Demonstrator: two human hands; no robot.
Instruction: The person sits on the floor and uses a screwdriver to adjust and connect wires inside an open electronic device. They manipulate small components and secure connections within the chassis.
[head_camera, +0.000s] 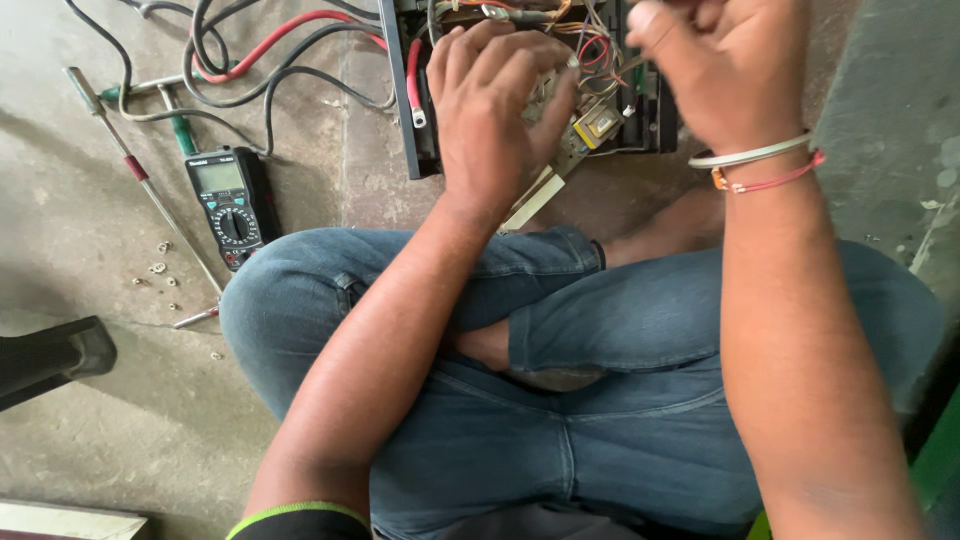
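I sit cross-legged on a concrete floor in blue jeans. An opened black electronic unit (420, 120) stands before my knees, full of coloured wires (596, 48) and a small yellow-taped transformer (598, 124). My left hand (495, 100) rests on the unit's insides, fingers curled over a pale circuit board (535, 195) that sticks out toward me. My right hand (725, 65), with a white bangle and red thread at the wrist, is closed at the unit's upper right; what its fingers pinch is hidden.
A black multimeter (228, 205) lies on the floor at left, beside a long screwdriver (140, 175) and several small screws (160, 270). Red and black cables (270, 50) loop at the top left. A dark object (50, 360) juts in at the left edge.
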